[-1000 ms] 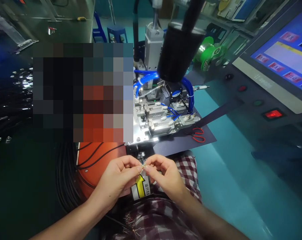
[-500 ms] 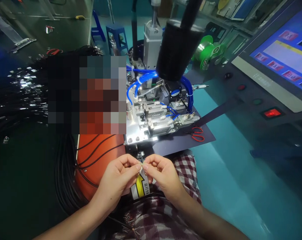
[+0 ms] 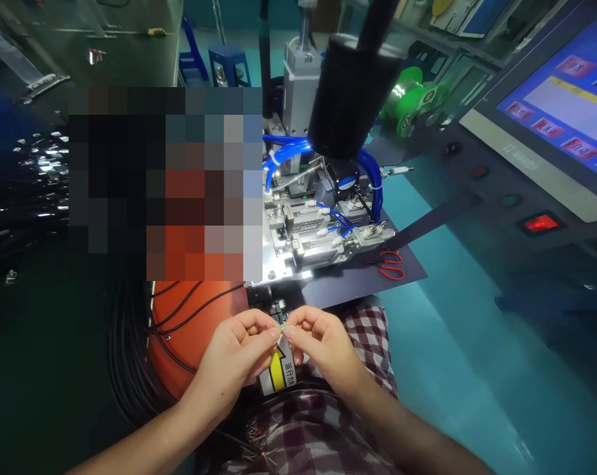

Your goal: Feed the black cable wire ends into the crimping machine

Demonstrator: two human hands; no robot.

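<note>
Left hand (image 3: 236, 346) and right hand (image 3: 328, 340) pinching one tiny piece (image 3: 282, 328), one pair of red-handled scissors (image 3: 387, 266)

i find the metal fixture (image 3: 313, 247) blocking passage ahead of the right hand (image 3: 326, 340), with blue tubes (image 3: 376, 198) arching over its far side and a black cylinder (image 3: 345, 99) above. i record free room over the near strip of the dark sheet (image 3: 340, 288), bounded rightward by red-handled scissors (image 3: 392, 276).

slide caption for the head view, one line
Left hand and right hand pinch a tiny pale item near a silver metal machine with blue tubes.
</note>
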